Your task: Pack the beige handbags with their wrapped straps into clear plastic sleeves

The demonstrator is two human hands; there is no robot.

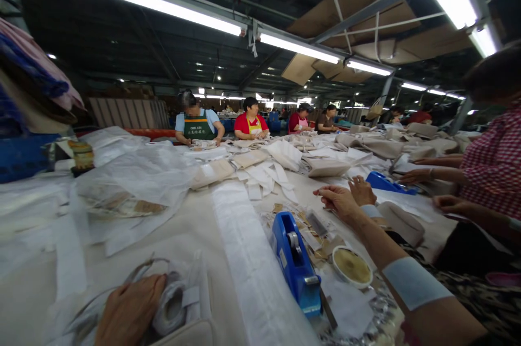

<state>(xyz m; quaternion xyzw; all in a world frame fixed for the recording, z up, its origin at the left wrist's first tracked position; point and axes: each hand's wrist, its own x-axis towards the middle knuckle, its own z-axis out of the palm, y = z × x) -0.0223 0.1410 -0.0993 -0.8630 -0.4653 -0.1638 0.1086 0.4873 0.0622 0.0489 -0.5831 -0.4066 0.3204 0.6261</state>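
At the lower left is my left hand, back upward, its fingers curled down over a loose greyish-white strap; the fingertips are hidden. A rolled whitish band lies against its right side, with a beige padded piece just below. My right hand is not in view. A long white fabric strip runs down the table right of these things. Beyond it stands a blue tape dispenser, beside a round white dish of yellowish stuff.
At the right, a co-worker's bare arm with a pale patch reaches in over the table. Another person in a checked shirt works near a second blue dispenser. Plastic bags and beige pieces heap up; several people sit opposite.
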